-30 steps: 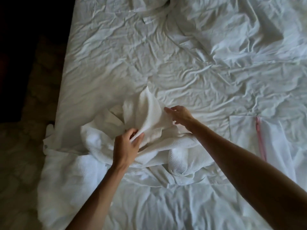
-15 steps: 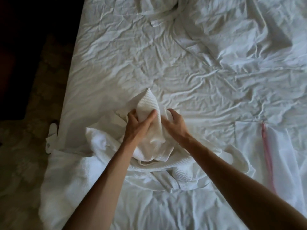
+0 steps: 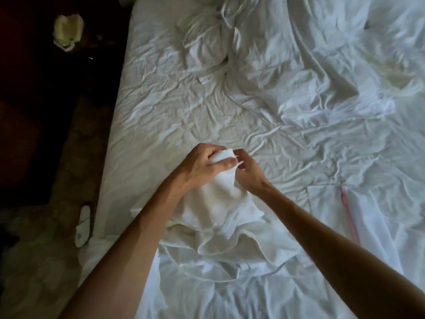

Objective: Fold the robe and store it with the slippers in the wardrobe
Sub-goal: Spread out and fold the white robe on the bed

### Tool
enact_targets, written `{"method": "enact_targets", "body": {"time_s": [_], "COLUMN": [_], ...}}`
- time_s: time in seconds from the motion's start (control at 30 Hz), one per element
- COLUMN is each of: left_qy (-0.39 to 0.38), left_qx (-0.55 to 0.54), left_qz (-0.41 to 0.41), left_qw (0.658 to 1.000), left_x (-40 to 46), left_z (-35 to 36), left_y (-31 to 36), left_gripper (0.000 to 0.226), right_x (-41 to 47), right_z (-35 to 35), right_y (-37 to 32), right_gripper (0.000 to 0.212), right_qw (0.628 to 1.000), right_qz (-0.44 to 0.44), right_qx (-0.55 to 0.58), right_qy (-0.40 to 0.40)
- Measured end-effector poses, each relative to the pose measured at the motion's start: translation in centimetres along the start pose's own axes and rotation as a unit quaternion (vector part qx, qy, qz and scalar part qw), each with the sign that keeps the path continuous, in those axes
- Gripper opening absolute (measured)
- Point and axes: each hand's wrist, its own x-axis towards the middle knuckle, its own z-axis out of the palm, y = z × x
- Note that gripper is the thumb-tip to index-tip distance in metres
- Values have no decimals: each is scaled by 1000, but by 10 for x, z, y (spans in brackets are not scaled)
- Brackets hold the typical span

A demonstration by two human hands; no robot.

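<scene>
Left hand [image 3: 200, 166] curled round a bunched end of the white waffle-weave cotton robe [image 3: 218, 217], thumb over the top. Right hand [image 3: 247, 172] just beside it, fingertips pinching the same end, possibly a thin loop or tie; too blurred to be sure. Rest of robe hangs and pools in a heap on the crumpled white bed sheet [image 3: 188, 116], near edge. Risk: lifting from one corner drags the heap unevenly and twists it, spoiling the fold. One flat white slipper [image 3: 83, 223] lies on the dim floor, left; easily forgotten.
</scene>
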Motion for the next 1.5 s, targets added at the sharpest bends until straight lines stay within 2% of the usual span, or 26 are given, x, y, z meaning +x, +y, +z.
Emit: {"method": "enact_targets", "body": {"time_s": [0.07, 0.13, 0.17, 0.23, 0.33, 0.4, 0.43, 0.47, 0.53, 0.6, 0.67, 0.7, 0.77, 0.8, 0.97, 1.07, 1.17, 1.3, 1.37, 1.5], "left_qy": [-48, -75, -88, -111, -121, -105, -101, -99, -86, -45, 27, 66, 127, 153, 239, 278, 314, 345, 363, 374], "left_qx": [-27, -41, -39, -21, -41, -91, -118, -139, -159, -166, -159, -153, -119, -97, -37, -16, 19, 60, 62, 67], "left_qz": [3, 9, 14, 28, 17, -13, -28, -44, -68, -83, -92, -88, -69, -54, 24, 82, 134, 198, 224, 242], "left_qw": [998, 996, 995, 993, 992, 990, 987, 984, 981, 982, 983, 982, 982, 982, 970, 957, 940, 916, 902, 893], "left_x": [-9, -23, -28, -39, -52, -61, -67, -71, -81, -87, -88, -86, -79, -74, -40, -27, -33, -59, -72, -85], "left_z": [-21, -40, -48, -58, -58, -56, -54, -52, -49, -51, -61, -68, -83, -91, -141, -177, -212, -248, -257, -265], "left_y": [23, 36, 39, 41, 30, 21, 14, 10, 1, -8, -14, -14, -2, 9, 104, 187, 277, 371, 405, 421], "left_gripper": [8, 12, 18, 29, 31, 27, 24, 21, 28, 45, 50, 50, 51, 51, 57, 46, 49, 48, 48, 53], "right_x": [15, 27, 30, 34, 35, 31, 29, 27, 27, 34, 44, 48, 55, 58, 49, 24, 1, -27, -52, -106], "right_z": [-12, -18, -17, -5, 20, 35, 40, 44, 50, 44, 21, 3, -38, -59, -149, -198, -255, -331, -351, -352], "right_y": [-20, -44, -57, -81, -92, -81, -72, -61, -37, -19, -17, -24, -51, -70, -193, -273, -352, -443, -479, -501], "right_gripper": [53, 77, 82, 74, 30, 22, 24, 25, 22, 19, 32, 34, 27, 24, 41, 31, 22, 17, 20, 22], "right_qw": [993, 970, 952, 913, 833, 770, 752, 749, 776, 832, 906, 931, 947, 945, 915, 899, 871, 832, 809, 795], "right_qz": [-98, -190, -234, -288, -275, -262, -254, -232, -206, -199, -197, -187, -167, -172, -222, -222, -238, -275, -317, -354], "right_qx": [-17, -77, -119, -208, -396, -496, -518, -523, -496, -453, -361, -314, -256, -242, -161, -70, -4, -64, -48, -48], "right_qy": [-66, -132, -156, -199, -270, -304, -319, -334, -331, -251, -100, -23, 96, 137, 297, 370, 430, 478, 492, 490]}}
